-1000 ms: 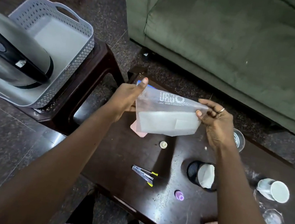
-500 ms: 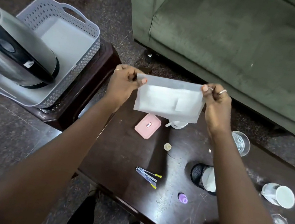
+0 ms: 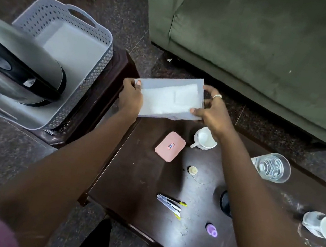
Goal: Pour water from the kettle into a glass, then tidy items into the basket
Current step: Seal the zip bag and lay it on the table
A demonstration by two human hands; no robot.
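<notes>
Both arms reach forward, forearms angling in toward each other. The left hand (image 3: 131, 96) grips the left edge of a white packet (image 3: 168, 100), thumb on its front near the top corner and fingers curled behind. The right hand (image 3: 211, 112) pinches the packet's right edge, thumb on the lower corner and the other fingers wrapped round the back, one of them wearing a ring. The packet spans the gap between the hands, held flat-on and slightly tilted above the far end of the dark table (image 3: 147, 185).

The grey basket (image 3: 102, 66) stands just left of the left hand, with the kettle (image 3: 22, 69) inside it. The glass (image 3: 271, 167) of water stands on the table right of the right forearm, apart from it. A white cup (image 3: 204, 139) sits just under the right wrist, and a pink case (image 3: 170, 146) lies between the forearms.
</notes>
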